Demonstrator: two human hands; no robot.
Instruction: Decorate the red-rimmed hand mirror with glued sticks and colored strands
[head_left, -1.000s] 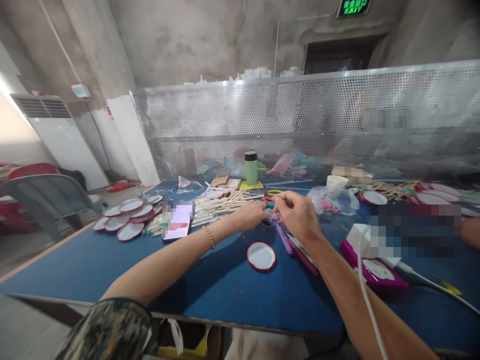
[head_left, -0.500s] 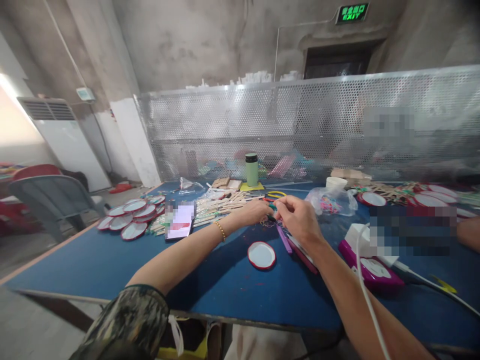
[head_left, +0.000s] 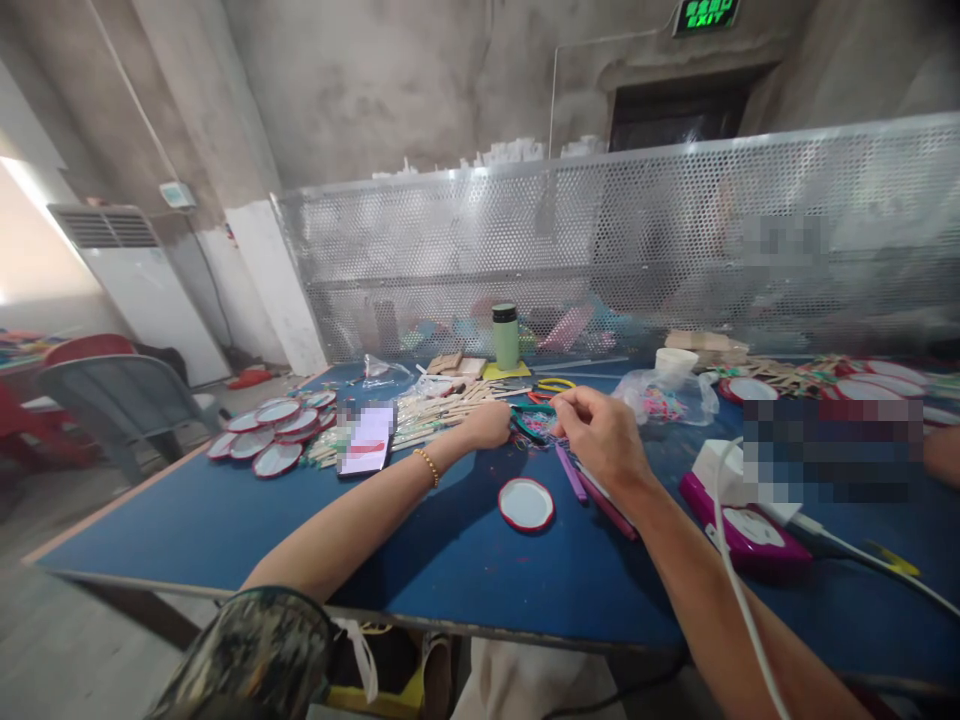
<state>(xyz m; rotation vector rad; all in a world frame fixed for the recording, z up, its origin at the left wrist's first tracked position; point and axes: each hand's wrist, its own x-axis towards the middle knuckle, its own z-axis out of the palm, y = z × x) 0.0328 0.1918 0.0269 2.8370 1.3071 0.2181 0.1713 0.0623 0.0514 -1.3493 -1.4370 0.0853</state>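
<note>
The head camera looks forward and down over the nearby blue table (head_left: 450, 560). It faces the perforated screen (head_left: 450, 240) beyond.

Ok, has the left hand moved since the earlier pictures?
Yes, the left hand has shifted left: its fingers reached past the right side of the green bottle, and now they do not.

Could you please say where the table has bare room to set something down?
Bare patches lie in front of the lid pile, left of the left forearm, and between the single lid and the near table edge. Around the left hand and right hand, sticks and coloured scraps crowd in.
</note>
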